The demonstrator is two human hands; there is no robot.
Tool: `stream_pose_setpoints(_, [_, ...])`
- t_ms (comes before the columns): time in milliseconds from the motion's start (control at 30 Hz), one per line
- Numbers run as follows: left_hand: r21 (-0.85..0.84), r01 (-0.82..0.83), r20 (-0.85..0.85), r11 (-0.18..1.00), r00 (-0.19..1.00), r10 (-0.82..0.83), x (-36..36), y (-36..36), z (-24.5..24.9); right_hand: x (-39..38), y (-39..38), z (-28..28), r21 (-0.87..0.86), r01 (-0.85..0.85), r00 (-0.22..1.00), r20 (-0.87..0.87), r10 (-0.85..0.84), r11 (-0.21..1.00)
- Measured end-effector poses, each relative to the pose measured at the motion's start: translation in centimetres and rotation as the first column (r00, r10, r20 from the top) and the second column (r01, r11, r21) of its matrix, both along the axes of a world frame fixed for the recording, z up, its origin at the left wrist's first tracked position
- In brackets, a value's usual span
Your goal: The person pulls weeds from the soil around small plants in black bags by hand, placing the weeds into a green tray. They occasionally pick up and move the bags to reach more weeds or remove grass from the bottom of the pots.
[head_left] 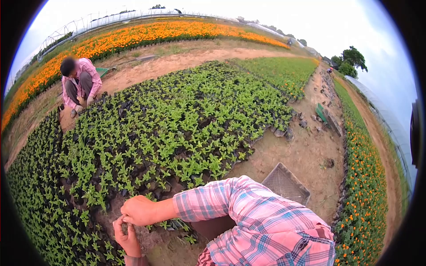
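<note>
Over a small bare patch of soil among the seedlings, my two hands meet with their fingertips touching. My right hand [142, 210] reaches in from the right, its fingers curled closed. Just below it, my left hand [127, 238] points upward with thumb and fingers bent together in a pinch. Whatever lies between the fingertips is too small or hidden to make out. Green seedlings [166, 146] in black pots or bags stand close around both hands. A few seedlings [177, 224] lie or stand under my right forearm.
A plastic crate [287, 184] rests on the dirt beyond my plaid sleeve [208, 201]. Another person [80, 84] squats at the bed's far left edge. A green object [321, 112] lies on the path. Orange flowers [159, 32] grow behind, more flowers [361, 190] at right.
</note>
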State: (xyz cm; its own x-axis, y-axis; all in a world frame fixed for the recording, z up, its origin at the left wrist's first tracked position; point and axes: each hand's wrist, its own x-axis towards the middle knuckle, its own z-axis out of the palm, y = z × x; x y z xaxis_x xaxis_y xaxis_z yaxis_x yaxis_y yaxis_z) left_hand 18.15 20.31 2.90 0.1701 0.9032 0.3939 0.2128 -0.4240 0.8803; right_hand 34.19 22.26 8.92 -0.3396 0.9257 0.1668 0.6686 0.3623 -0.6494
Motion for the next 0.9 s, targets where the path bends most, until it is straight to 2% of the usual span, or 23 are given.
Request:
stream_pose_setpoints(467, [-0.088,0.011,0.027,0.996,1.000,-0.009,-1.0,0.4,-1.0,-0.2,-0.1,-0.3,-0.014,-0.018,1.000,-0.004,0.018,1.000])
stream_pose_setpoints(567, [-0.046,0.002,-0.004,0.999,1.000,-0.002,-1.2,0.4,-1.2,-0.3,-0.1,-0.3,-0.008,-0.021,1.000,0.001,0.021,1.000])
stream_pose_setpoints(633, [-0.099,0.012,0.045,0.995,0.999,-0.007,-1.2,0.3,-1.2,-0.4,-0.1,-0.3,-0.011,-0.024,1.000,0.010,0.024,1.000])
stream_pose_setpoints(900, [-0.057,0.018,0.031,0.998,0.999,-0.016,-1.2,0.4,-1.0,-0.3,-0.1,-0.1,-0.014,-0.027,1.000,0.006,0.027,1.000])
